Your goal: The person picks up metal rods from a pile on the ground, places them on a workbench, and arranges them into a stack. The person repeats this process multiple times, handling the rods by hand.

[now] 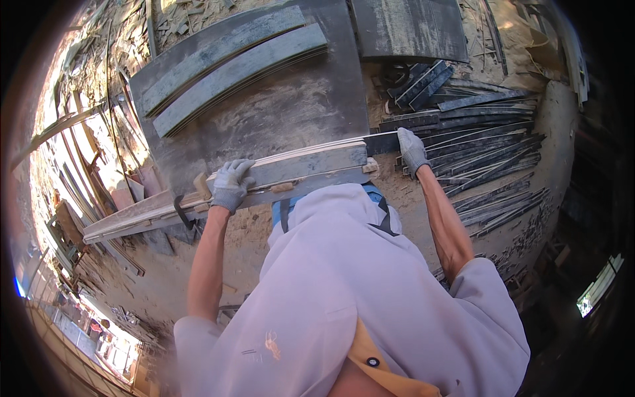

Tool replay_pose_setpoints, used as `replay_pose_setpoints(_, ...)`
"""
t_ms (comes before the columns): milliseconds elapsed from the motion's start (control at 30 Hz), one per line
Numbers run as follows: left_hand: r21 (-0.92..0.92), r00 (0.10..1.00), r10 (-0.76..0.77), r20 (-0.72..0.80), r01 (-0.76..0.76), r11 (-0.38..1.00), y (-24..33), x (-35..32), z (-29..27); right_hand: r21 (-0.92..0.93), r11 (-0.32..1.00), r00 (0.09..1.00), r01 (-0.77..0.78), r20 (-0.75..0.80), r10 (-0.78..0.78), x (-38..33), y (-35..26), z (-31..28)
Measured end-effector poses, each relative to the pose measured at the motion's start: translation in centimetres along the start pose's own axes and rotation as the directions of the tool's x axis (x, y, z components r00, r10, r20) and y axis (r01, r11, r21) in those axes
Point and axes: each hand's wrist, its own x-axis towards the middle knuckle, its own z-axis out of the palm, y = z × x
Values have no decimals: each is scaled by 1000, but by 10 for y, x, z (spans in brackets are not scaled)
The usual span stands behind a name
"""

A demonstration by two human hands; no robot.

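A stack of long, narrow board strips (311, 164) lies along the near edge of a dark, dusty work table (291, 109), in front of my body. My left hand (231, 185), in a grey work glove, is closed over the stack's left end. My right hand (413, 149), gloved alike, grips the right end of a dark strip (382, 143) that sticks out past the stack. Its fingertips are partly hidden behind the strip. Small wooden blocks (282, 187) sit against the stack's near side. Next to my left hand a dark curved metal piece (183, 213) hooks over a long wooden rail (132, 221).
Two piles of grey strips (245, 76) rest at the table's far side. Many dark strips (489, 145) lie heaped on the dusty ground at right. Another dark panel (410, 30) is beyond the table. Scrap wood (86, 165) clutters the left side.
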Motion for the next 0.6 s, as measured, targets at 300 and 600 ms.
replay_pose_setpoints(300,135,999,-19,-30,23,991,4,-11,4,180,982,995,54,-96,-37,-19,-15,26)
replay_pose_setpoints(600,202,947,104,-305,-43,979,101,32,91,265,964,999,31,17,-37,-22,-29,12)
